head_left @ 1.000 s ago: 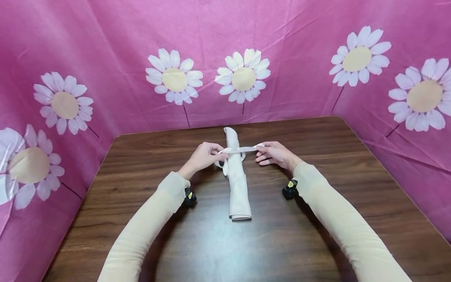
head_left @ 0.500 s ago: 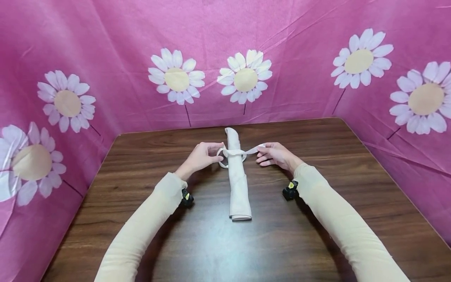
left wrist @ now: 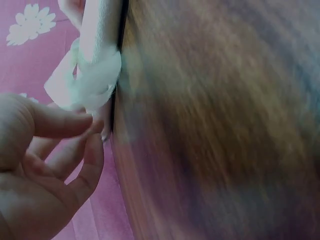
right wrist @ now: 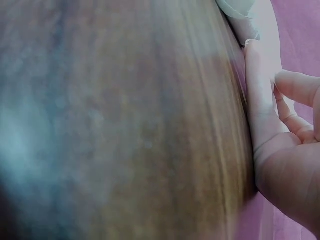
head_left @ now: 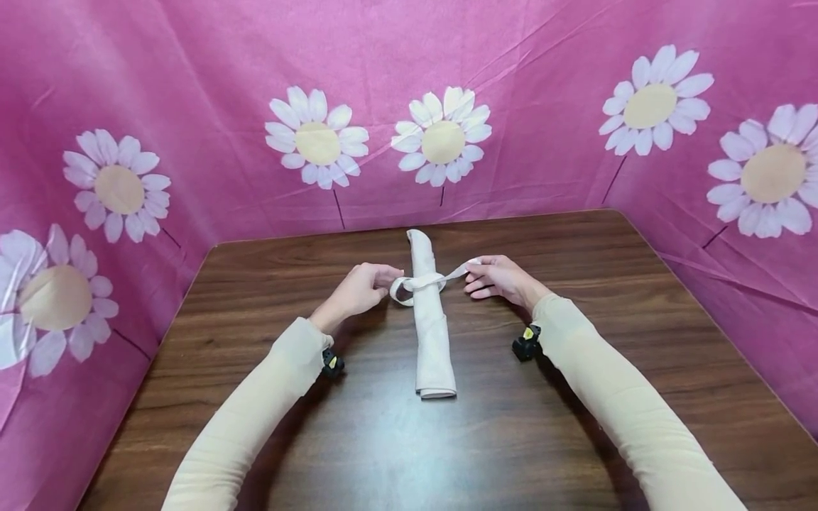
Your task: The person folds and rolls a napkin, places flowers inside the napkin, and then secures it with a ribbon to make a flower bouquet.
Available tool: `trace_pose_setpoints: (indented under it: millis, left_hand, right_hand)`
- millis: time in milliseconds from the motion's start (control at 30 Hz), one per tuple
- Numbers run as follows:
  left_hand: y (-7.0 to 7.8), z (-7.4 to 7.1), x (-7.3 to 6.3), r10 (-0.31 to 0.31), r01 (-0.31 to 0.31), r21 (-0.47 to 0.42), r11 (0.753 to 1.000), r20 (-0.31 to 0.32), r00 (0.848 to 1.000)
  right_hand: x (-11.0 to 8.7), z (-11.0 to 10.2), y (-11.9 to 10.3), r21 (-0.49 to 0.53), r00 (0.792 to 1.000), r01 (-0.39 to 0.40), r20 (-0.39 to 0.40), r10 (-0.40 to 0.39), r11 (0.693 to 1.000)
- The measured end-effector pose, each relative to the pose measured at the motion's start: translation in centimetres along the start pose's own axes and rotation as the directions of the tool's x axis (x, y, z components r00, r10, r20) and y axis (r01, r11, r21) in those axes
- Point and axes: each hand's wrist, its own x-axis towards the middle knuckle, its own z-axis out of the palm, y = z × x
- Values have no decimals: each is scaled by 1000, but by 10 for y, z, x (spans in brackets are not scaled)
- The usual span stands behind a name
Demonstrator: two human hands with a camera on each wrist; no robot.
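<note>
A cream cloth roll (head_left: 433, 348) lies lengthwise on the table, with a white fabric tie (head_left: 424, 282) wrapped across its upper half. On the left side the tie forms a standing loop (head_left: 395, 294). My left hand (head_left: 359, 292) is beside that loop, fingers loosely bent; in the left wrist view the fingertips (left wrist: 82, 120) sit just short of the tie (left wrist: 92, 82). To the right of the roll, my right hand (head_left: 501, 279) pinches the tie's free end between thumb and fingers and draws it up at a slant. The right wrist view shows this hand (right wrist: 285, 145) low over the tabletop.
The dark wood table (head_left: 396, 454) reaches back to a pink curtain (head_left: 383, 42) printed with white daisies, which encloses it behind and at both sides. A small black camera is worn at each wrist, over the cream sleeves.
My left hand has let go of the tie and drawn back slightly left, leaving the loop standing. The tie's crossing slid a little nearer down the roll. My right hand stays nearly still.
</note>
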Motion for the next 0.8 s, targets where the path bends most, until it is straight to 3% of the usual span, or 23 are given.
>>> trace_pose_setpoints:
  millis: [133, 267, 333, 400, 533, 567, 600, 667, 800]
  left_hand:
    - [6, 0, 0, 4, -1, 92, 996, -34, 999]
    - [9, 1, -1, 8, -1, 139, 990, -50, 999]
    - [9, 1, -2, 22, -13, 159, 987, -56, 998]
    - [10, 2, -2, 38, -27, 170, 985, -64, 997]
    - [11, 1, -2, 62, -49, 169, 984, -77, 995]
    - [11, 0, -2, 59, -47, 155, 987, -76, 995]
    - [11, -1, -2, 53, -43, 141, 989, -71, 996]
    - [11, -3, -2, 31, -25, 103, 994, -54, 998]
    - [9, -5, -4, -10, 10, 75, 997, -11, 1000]
  right_hand:
    - [-2, -2, -5, 69, 1000, 16, 15, -17, 998]
    - [-8, 0, -12, 231, 990, 108, 69, -127, 967]
    - [-10, 4, -18, 353, 972, 158, 108, -207, 922]
    - [-13, 7, -25, 491, 949, 171, 151, -277, 854]
    - [-18, 13, -35, 702, 899, 102, 238, -368, 705]
    - [-19, 14, -37, 728, 891, 87, 248, -379, 680]
    - [-20, 15, -38, 732, 885, 86, 255, -389, 675]
    - [-20, 15, -38, 709, 889, 104, 249, -385, 698]
    - [-19, 12, -33, 534, 922, 158, 221, -317, 830]
